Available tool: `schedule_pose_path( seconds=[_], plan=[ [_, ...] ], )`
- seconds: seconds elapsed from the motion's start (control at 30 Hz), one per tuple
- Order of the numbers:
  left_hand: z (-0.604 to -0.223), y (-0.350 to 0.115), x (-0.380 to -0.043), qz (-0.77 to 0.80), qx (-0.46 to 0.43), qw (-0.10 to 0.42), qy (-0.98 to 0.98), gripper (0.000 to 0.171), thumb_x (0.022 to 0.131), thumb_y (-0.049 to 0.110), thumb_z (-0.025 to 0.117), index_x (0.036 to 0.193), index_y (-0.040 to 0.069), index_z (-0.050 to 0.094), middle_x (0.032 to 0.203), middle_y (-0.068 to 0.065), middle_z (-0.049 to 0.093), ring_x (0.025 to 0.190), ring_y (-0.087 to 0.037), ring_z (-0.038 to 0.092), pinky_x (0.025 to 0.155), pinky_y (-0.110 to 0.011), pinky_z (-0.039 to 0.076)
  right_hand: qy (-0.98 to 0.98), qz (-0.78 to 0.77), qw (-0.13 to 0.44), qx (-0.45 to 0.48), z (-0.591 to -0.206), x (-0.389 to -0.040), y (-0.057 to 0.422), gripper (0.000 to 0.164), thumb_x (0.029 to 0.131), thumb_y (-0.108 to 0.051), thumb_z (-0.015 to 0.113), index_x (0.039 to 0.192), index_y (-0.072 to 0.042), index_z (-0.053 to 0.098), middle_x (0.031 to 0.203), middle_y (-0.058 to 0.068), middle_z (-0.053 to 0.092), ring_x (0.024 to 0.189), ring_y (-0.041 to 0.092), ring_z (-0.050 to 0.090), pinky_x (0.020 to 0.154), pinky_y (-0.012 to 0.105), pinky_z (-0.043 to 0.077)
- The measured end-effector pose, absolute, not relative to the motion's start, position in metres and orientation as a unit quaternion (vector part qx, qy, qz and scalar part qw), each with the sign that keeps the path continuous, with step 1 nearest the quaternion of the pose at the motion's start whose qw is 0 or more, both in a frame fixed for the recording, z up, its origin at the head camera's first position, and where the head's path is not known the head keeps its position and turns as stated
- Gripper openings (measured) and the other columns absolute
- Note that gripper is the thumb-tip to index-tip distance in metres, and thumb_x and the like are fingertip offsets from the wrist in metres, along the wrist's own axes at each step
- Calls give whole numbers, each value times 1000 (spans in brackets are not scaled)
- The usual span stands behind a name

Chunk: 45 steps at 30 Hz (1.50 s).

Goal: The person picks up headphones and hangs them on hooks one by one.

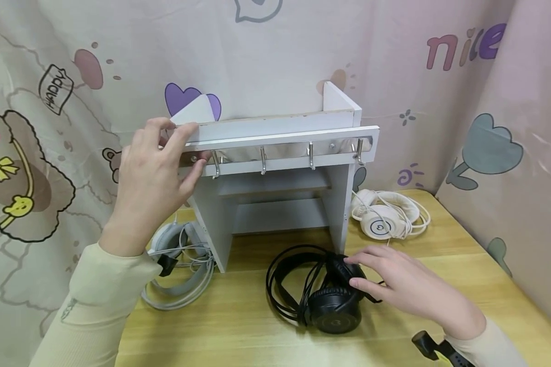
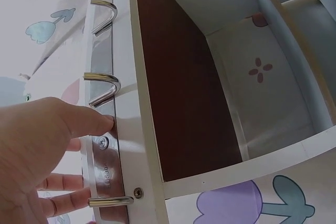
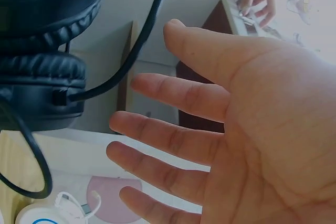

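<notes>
A white board carrying a metal hook rail (image 1: 284, 152) runs along the upper front of a small white shelf (image 1: 211, 229). At the board's left end, my left hand (image 1: 149, 178) grips it, the thumb on the metal strip in front. In the left wrist view the thumb (image 2: 86, 121) presses the strip between two hooks. Black headphones (image 1: 335, 311) with a coiled cable lie on the table before the shelf. My right hand (image 1: 404, 283) is at their right side, its fingers reaching toward an ear cup. The right wrist view shows those fingers (image 3: 173, 135) spread and fairly straight, holding nothing.
Grey-white headphones (image 1: 170, 239) with looped cable lean by the shelf's left side. White headphones (image 1: 385, 216) lie on the wooden table (image 1: 229, 326) at the right. A printed curtain (image 1: 280, 66) hangs behind and at both sides.
</notes>
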<state>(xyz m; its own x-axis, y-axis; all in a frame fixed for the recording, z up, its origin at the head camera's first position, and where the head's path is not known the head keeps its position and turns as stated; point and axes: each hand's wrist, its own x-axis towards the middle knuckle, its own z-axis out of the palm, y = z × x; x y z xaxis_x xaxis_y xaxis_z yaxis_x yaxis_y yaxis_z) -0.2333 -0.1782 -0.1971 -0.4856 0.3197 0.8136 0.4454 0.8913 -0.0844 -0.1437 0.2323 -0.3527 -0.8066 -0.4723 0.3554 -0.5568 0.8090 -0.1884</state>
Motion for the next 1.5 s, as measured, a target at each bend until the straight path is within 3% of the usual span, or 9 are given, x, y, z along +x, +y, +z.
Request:
schedule_pose_path(
  seconds=[0.6, 0.93, 1.17, 1.5],
  plan=[
    [-196, -177, -230, -72, -226, 456, -858, 51, 99, 23, 77, 146, 19, 58, 138, -24, 54, 106, -46, 55, 74, -58, 42, -937, 122, 63, 320, -324, -178, 217, 36, 106, -42, 66, 132, -19, 74, 129, 1, 74, 116, 24, 73, 96, 49, 62],
    [-195, -172, -229, -61, -231, 460, -855, 51, 99, 19, 78, 145, 16, 58, 135, -26, 54, 102, -46, 55, 73, -60, 46, -936, 87, 23, 341, -295, -208, 197, 33, 106, -40, 67, 128, -18, 76, 123, 2, 74, 96, 10, 71, 89, 42, 63],
    [-197, -172, -230, -61, -228, 458, -857, 50, 99, 19, 78, 145, 16, 58, 136, -26, 54, 102, -46, 55, 74, -61, 46, -926, 78, -35, 368, -289, -221, 174, 35, 107, -31, 68, 134, -9, 73, 133, 11, 73, 124, 29, 71, 106, 47, 59],
    [-196, -177, -230, -56, -230, 463, -854, 52, 98, 19, 80, 145, 17, 58, 137, -27, 55, 103, -48, 56, 73, -62, 47, -917, 44, -108, 381, -282, -250, 142, 41, 107, -32, 67, 140, -8, 68, 145, 11, 69, 136, 29, 65, 117, 45, 52]
  ],
)
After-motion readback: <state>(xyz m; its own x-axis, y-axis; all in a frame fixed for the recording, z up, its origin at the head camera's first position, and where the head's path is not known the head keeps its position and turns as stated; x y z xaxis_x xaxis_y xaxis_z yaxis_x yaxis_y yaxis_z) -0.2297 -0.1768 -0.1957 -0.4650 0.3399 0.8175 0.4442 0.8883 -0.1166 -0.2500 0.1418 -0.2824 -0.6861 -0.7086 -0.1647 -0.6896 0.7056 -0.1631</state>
